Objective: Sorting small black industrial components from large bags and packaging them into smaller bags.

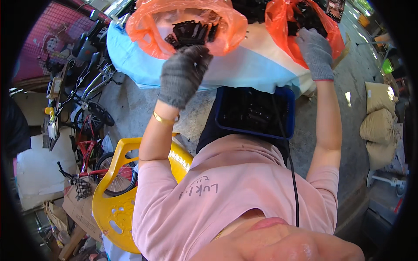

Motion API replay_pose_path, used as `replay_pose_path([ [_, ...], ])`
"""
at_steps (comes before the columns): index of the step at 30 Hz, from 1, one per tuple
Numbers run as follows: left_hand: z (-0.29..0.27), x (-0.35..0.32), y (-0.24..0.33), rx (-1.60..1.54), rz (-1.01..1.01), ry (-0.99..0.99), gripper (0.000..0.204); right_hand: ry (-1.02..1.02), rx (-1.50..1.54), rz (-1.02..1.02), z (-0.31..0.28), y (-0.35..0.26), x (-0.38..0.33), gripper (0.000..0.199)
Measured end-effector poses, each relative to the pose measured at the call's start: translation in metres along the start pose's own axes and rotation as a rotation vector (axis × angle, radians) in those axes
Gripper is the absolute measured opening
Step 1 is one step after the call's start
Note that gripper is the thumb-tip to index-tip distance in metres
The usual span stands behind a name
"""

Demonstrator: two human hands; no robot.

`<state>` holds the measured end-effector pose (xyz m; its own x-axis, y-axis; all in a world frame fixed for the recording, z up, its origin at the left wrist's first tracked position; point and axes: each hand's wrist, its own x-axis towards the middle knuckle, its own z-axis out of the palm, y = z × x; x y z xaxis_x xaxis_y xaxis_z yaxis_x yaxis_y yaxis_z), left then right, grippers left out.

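Both my hands wear grey knit gloves. My left hand, a little blurred, is at the near rim of an orange plastic bag. Its fingers are curled closed, and what they hold is hidden. Black, slatted plastic-looking parts lie in that bag just beyond the fingers. Over the near side of a second, redder-orange plastic bag on the right is my right hand. Its fingers bend inward at the black parts there; the fingertips are partly hidden, and I cannot make out what they grip.
Both bags stand on a table with a light blue and white cloth. A blue-rimmed basket of dark pieces rests at my lap, a black cord crossing it. Left are a yellow chair and a red bicycle; right, stuffed sacks.
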<state>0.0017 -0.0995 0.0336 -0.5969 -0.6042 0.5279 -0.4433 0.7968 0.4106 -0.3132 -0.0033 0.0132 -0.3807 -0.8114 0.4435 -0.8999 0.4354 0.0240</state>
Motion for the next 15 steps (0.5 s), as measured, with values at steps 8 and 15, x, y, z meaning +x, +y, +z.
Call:
replay_pose_path([
  [8, 0.023, 0.057, -0.032, 0.335, 0.0, -0.161, 0.032, -0.198, -0.13, -0.125, -0.024, -0.005, -0.017, 0.017],
  [15, 0.049, 0.098, -0.005, 0.634, 0.002, -0.488, 0.025, -0.019, 0.176, -0.376, -0.002, -0.005, -0.028, 0.019],
])
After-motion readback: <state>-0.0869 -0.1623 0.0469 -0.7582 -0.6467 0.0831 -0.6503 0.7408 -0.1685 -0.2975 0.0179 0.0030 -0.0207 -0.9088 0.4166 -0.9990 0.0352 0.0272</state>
